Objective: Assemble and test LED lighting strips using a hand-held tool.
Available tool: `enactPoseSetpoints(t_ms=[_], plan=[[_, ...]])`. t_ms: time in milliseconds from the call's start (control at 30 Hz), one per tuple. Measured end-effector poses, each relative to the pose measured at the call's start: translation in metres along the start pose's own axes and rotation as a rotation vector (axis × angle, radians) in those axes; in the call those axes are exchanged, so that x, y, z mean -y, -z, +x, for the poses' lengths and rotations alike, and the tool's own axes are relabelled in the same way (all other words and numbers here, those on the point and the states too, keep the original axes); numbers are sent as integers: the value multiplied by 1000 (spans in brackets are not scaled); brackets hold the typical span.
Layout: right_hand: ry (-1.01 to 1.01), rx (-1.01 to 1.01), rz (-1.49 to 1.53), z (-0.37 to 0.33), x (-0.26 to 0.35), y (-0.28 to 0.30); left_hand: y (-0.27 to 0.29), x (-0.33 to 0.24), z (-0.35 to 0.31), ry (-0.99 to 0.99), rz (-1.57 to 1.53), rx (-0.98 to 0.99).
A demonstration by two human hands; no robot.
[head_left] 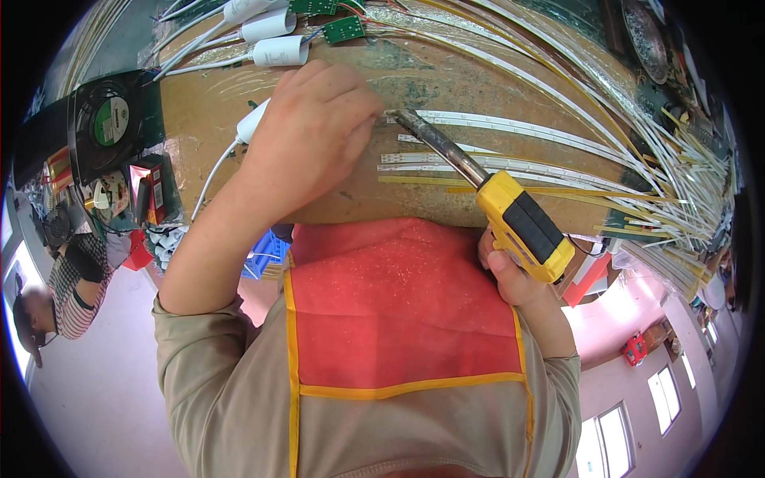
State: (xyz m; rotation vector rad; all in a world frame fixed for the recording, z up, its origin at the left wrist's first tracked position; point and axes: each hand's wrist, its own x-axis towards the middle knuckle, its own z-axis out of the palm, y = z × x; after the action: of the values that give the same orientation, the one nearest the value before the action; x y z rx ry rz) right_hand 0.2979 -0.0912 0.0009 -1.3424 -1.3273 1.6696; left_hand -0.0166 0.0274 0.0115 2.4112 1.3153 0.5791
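Observation:
My right hand (pixel 511 275) is wrapped around the handle of a yellow and black soldering gun (pixel 526 227). Its dark metal tip reaches the left end of a white LED strip (pixel 478 119) on the bench. Just left of that tip, my left hand (pixel 319 131) is closed in a pinch; what lies between its fingers is hidden. A white plastic cylinder (pixel 251 123) with a white cable shows partly from behind this hand. Several more LED strips (pixel 446 167) lie side by side below the soldering gun's tip.
Several white cylinders (pixel 280 51) with cables and green circuit boards (pixel 343 30) lie at the back. A black fan (pixel 110 115) stands left beside a red box (pixel 148 187). Loose strips (pixel 693 183) pile up at right. Another person (pixel 72 279) is at far left.

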Motion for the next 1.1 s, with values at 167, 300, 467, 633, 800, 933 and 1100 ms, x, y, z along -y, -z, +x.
enactPoseSetpoints(t_ms=[167, 300, 467, 633, 800, 933, 1100], plan=[[-25, 65, 217, -3, -7, 5, 5, -3, 2, 44, -5, 46], [125, 108, 343, 5, -8, 4, 5, -3, 2, 38, -11, 34], [233, 83, 305, 20, 16, -1, 5, -4, 3, 38, -5, 38], [171, 38, 262, 9, -1, 14, 4, -2, 1, 43, -2, 29], [213, -20, 76, 8, -8, 13, 4, -4, 2, 40, 9, 36], [210, -46, 116, 9, -12, 13, 4, -3, 2, 39, 7, 29], [180, -101, 221, 14, 0, 11, 5, -3, 4, 30, -1, 34]])
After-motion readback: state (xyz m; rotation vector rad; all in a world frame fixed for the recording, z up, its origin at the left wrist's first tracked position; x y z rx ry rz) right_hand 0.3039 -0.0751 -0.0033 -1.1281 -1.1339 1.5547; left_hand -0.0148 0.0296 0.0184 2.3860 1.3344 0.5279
